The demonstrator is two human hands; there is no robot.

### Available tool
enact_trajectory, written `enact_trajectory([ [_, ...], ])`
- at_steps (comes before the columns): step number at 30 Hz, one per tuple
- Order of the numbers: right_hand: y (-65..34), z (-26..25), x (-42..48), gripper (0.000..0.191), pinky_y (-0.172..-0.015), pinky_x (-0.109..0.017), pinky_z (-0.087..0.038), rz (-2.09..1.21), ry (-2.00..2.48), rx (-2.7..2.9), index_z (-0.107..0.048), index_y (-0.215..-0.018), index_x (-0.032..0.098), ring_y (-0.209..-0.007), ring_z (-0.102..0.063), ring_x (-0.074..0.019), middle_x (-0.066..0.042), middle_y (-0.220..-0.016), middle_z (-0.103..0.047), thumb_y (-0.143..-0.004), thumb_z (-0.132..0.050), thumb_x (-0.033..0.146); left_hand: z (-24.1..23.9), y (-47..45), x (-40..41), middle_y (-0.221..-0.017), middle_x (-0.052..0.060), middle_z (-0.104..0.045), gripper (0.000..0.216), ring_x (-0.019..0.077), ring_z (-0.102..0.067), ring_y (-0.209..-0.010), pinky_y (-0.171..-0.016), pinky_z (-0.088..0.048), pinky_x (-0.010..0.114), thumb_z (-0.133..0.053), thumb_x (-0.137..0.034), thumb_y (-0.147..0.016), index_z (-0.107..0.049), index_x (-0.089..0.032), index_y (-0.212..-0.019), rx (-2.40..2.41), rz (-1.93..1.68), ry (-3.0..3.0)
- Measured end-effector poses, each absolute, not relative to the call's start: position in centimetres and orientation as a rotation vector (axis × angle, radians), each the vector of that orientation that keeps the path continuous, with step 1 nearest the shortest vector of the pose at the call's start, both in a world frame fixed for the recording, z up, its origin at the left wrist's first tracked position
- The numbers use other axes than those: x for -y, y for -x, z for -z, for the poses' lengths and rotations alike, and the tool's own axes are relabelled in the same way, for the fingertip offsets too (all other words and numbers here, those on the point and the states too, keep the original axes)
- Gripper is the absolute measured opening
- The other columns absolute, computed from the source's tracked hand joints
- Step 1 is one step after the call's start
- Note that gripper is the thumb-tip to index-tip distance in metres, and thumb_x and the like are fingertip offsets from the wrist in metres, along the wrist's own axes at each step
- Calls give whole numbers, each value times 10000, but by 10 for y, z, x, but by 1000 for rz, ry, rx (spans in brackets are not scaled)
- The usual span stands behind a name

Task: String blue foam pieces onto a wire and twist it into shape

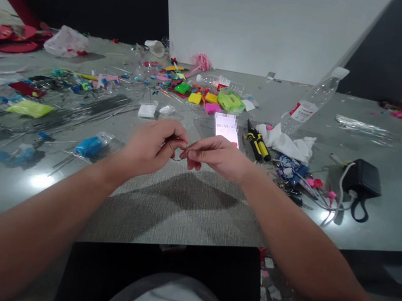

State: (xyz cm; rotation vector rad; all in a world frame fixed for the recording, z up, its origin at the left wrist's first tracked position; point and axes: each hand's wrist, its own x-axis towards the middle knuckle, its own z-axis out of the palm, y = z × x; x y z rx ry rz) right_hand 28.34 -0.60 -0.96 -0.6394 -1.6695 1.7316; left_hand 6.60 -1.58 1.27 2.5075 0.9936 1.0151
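Observation:
Both hands meet above the middle of the grey table (175, 208). My left hand (153, 147) is closed, its fingertips pinching a thin bent wire (178, 152). My right hand (217, 156) is closed too and pinches the same wire from the other side, fingertips almost touching the left ones. The wire forms a small loop hanging just below the fingers. A phone (227, 127) with a lit screen lies just behind the hands.
A bundle of thin wires (87, 109) and blue and yellow scraps lie at the left. Coloured pieces (210, 97) sit behind the phone. Yellow-handled pliers (258, 144), white tissue (288, 142), a plastic bottle (312, 103) and a black pouch (363, 179) are at the right.

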Motion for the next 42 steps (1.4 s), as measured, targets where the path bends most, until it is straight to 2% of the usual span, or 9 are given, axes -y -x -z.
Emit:
enact_trajectory([
  [5,-279,14,6,165,-723,-295,-535,-1671,637,1680,-741,-833,175,-720,-641,-131,-28,-799,-734,-827,-785,334,-13,-64,15,-703,-8,-637,78,118,-623,-540,-515,-482,250,-545,-210,-937,-579,-205,-867,-940,-953,-2304],
  [8,-277,17,3,221,-745,-302,-532,-1503,687,1634,-702,-853,181,-732,-628,-127,-3,-791,-693,-787,-819,357,-10,-64,11,-746,-3,-650,47,125,-649,-569,-526,-505,254,-576,-234,-938,-590,-211,-900,-958,-1002,-2225],
  [11,-276,17,2,214,-799,-327,-528,-1072,787,1635,-663,-861,200,-797,-626,-145,-7,-840,-680,-818,-787,370,-5,-68,8,-769,1,-666,71,143,-689,-637,-575,-549,262,-614,-285,-938,-591,-219,-953,-1059,-1124,-2061],
  [15,-275,14,9,125,-964,-412,-481,-352,786,1889,-683,-963,232,-1021,-612,-208,-54,-1010,-686,-917,-691,348,-1,-76,11,-776,12,-685,126,141,-692,-656,-612,-577,267,-624,-332,-938,-594,-211,-927,-1105,-1203,-1953],
  [18,-272,16,17,115,-911,-413,-498,-117,785,1889,-672,-998,230,-1004,-600,-226,-77,-1020,-657,-921,-681,314,1,-80,15,-765,13,-695,146,148,-699,-645,-584,-566,265,-624,-355,-942,-605,-211,-928,-1152,-1212,-1969],
  [25,-264,24,24,64,-753,-320,-491,-144,899,1835,-660,-931,200,-843,-598,-175,-46,-931,-619,-898,-623,160,6,-82,18,-812,33,-729,163,181,-743,-710,-558,-523,270,-614,-375,-952,-632,-214,-937,-1254,-1194,-2142],
  [33,-267,13,23,95,-649,-273,-431,-392,907,1899,-634,-870,194,-750,-557,-138,-14,-849,-605,-949,-586,173,9,-79,13,-831,32,-733,162,187,-745,-711,-560,-519,280,-598,-397,-962,-602,-235,-969,-1274,-1178,-2143],
  [37,-268,13,20,84,-659,-270,-439,-467,916,1896,-644,-888,184,-749,-565,-133,-13,-852,-633,-956,-600,209,6,-75,9,-823,24,-715,146,170,-741,-705,-576,-544,257,-570,-360,-982,-613,-230,-1031,-1143,-1126,-2130],
  [42,-267,17,19,74,-726,-283,-493,-591,954,1846,-667,-955,188,-804,-643,-147,-19,-887,-709,-957,-599,218,2,-70,1,-1029,72,-687,198,135,-728,-723,-634,-571,250,-541,-307,-998,-691,-205,-1078,-978,-1075,-2269],
])
